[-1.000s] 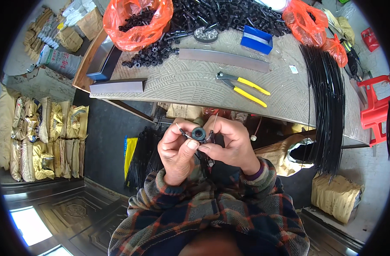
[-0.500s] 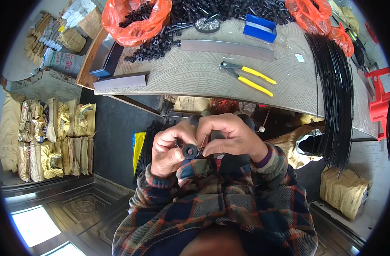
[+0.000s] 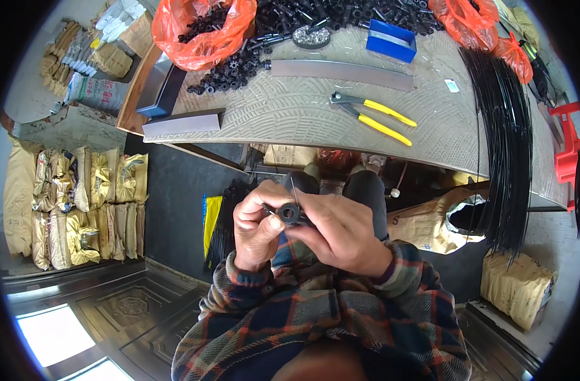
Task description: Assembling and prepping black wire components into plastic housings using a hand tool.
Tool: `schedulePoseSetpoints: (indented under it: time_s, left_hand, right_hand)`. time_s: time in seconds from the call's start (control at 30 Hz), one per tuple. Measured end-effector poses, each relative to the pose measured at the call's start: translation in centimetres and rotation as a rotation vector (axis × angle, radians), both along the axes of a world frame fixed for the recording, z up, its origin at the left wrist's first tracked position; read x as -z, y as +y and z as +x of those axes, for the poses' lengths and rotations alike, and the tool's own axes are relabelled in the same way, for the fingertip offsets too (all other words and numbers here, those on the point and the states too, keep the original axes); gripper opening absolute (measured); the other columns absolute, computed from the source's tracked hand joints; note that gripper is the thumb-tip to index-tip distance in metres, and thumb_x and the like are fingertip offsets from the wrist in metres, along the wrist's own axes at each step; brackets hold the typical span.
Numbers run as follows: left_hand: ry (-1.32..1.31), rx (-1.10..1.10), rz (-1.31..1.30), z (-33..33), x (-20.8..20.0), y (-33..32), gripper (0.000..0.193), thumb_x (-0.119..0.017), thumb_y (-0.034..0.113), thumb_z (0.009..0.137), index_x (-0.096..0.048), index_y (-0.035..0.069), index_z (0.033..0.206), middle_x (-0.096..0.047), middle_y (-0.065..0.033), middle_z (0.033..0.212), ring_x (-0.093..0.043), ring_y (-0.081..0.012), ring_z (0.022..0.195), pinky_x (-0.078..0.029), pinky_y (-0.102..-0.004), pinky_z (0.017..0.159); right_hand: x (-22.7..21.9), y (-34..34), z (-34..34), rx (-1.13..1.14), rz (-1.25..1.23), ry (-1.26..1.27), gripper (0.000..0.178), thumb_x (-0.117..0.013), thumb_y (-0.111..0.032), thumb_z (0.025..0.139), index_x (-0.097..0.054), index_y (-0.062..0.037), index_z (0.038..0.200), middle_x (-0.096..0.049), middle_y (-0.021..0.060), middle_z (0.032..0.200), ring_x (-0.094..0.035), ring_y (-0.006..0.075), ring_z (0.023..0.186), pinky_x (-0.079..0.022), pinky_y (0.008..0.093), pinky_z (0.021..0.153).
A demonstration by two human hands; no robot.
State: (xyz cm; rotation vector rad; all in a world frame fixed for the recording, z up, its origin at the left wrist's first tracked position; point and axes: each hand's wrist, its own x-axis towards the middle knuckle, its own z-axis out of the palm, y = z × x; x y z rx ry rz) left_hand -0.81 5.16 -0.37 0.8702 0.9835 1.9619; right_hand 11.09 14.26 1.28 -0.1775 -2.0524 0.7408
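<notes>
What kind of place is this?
It looks like a small workshop, though I can't be sure. A big heap of small black parts lies on the table, with yellow-handled pliers nearby, and a bundle of long black strands hangs over its edge.

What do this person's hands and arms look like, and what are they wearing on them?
The left hand and right hand are bare, without gloves. Both arms wear long plaid sleeves in dark navy, greyish cream and orange-red. A narrow dark purple edge shows at the right wrist.
</notes>
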Motion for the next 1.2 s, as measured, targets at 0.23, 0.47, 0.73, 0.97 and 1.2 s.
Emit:
schedulePoseSetpoints:
  time_s: [0.23, 0.47, 0.73, 0.97, 1.2]
  left_hand:
    - [-0.088, -0.229, -0.045, 1.5, 0.9, 0.0, 0.029, -0.065, 0.01, 0.079, -0.056, -0.001, 0.104, -0.057, -0.0077, 0.096, -0.053, -0.0145, 0.089, -0.042, -0.0279, 0.083]
    - [0.29, -0.293, -0.4, 3.0, 0.7, -1.7, 0.047, -0.057, 0.0, 0.082, -0.043, -0.004, 0.127, -0.058, -0.0042, 0.091, -0.05, -0.0038, 0.079, -0.042, -0.0177, 0.071]
    - [0.484, -0.197, -0.073, 0.6, -0.6, -3.2, 0.035, -0.052, 0.012, 0.088, -0.045, -0.007, 0.116, -0.057, -0.0242, 0.11, -0.052, -0.0321, 0.111, -0.023, -0.0466, 0.103]
    - [0.685, -0.252, -0.105, 0.2, -1.0, -3.3, 0.028, -0.062, 0.02, 0.083, -0.053, -0.002, 0.097, -0.065, -0.015, 0.095, -0.062, -0.0269, 0.097, -0.006, -0.0523, 0.107]
    - [0.652, -0.046, -0.064, -0.4, -2.0, -1.7, 0.033, -0.072, 0.032, 0.071, -0.063, 0.002, 0.081, -0.066, -0.0067, 0.077, -0.063, -0.026, 0.091, -0.011, -0.0527, 0.106]
  right_hand:
    - [1.3, 0.1, -0.4, -0.047, -0.113, -0.038, 0.036, -0.072, -0.003, 0.068, -0.057, 0.003, 0.099, -0.062, 0.0129, 0.083, -0.064, 0.0244, 0.07, -0.051, 0.0294, 0.058]
    - [2.1, -1.0, -1.6, 0.08, -0.059, -0.081, 0.035, -0.068, -0.004, 0.07, -0.053, -0.004, 0.102, -0.056, 0.0112, 0.086, -0.059, 0.0229, 0.065, -0.049, 0.0285, 0.054]
    - [4.7, -1.3, -0.5, -0.019, -0.133, 0.13, 0.028, -0.069, 0.0, 0.065, -0.061, -0.0022, 0.091, -0.06, 0.01, 0.083, -0.06, 0.0228, 0.069, -0.049, 0.0291, 0.055]
    - [5.3, -1.5, -0.5, -0.179, -0.153, 0.082, 0.026, -0.062, 0.007, 0.067, -0.062, 0.0019, 0.093, -0.062, 0.012, 0.087, -0.061, 0.0231, 0.068, -0.049, 0.0288, 0.056]
    - [5.5, -0.4, -0.4, -0.319, -0.158, 0.076, 0.024, -0.065, 0.005, 0.066, -0.062, 0.0002, 0.089, -0.06, 0.0114, 0.084, -0.058, 0.0239, 0.061, -0.047, 0.0293, 0.049]
